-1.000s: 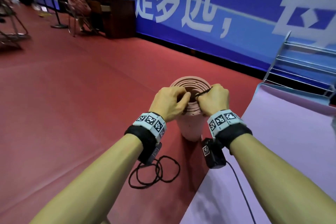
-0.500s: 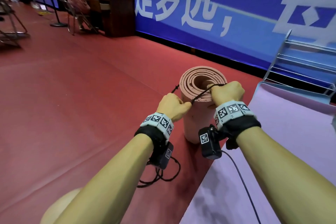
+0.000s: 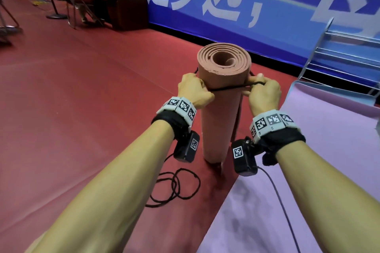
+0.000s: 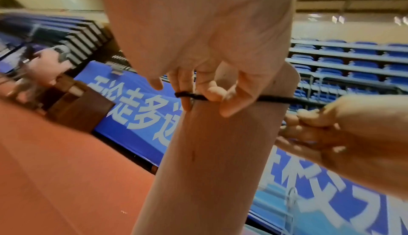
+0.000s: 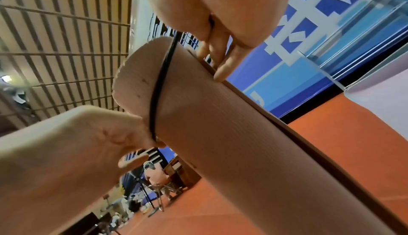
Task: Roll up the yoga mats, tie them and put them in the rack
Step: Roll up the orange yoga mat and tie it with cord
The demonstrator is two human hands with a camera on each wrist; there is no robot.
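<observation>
- The red floor (image 3: 82, 109) is spread under everything; its far edge is met by a blue banner (image 3: 267, 6) whose white characters are cut off at the top and right of the head view.
- A lilac mat (image 3: 308, 170) is laid flat on the floor at the right, its near end cut off by the frame; behind it a metal rack (image 3: 345, 51) is only partly seen at the right edge.
- The rolled pink mat (image 3: 222, 109) is stood upright on the floor between the two hands, with its spiral end turned upward; its foot is partly hidden by the wrist cameras.
- A black band (image 3: 228, 88) is stretched around the roll just below its top; the far side of the loop is hidden behind the roll.
- The left hand (image 3: 194, 91) is curled around the band at the roll's left side.
- The right hand (image 3: 264, 94) is pinched on the band at the roll's right side, fingertips (image 5: 223, 71) pressed against the mat's loose edge.
- More black bands (image 3: 176, 187) are left in a loose tangle on the floor beside the roll's foot.
</observation>
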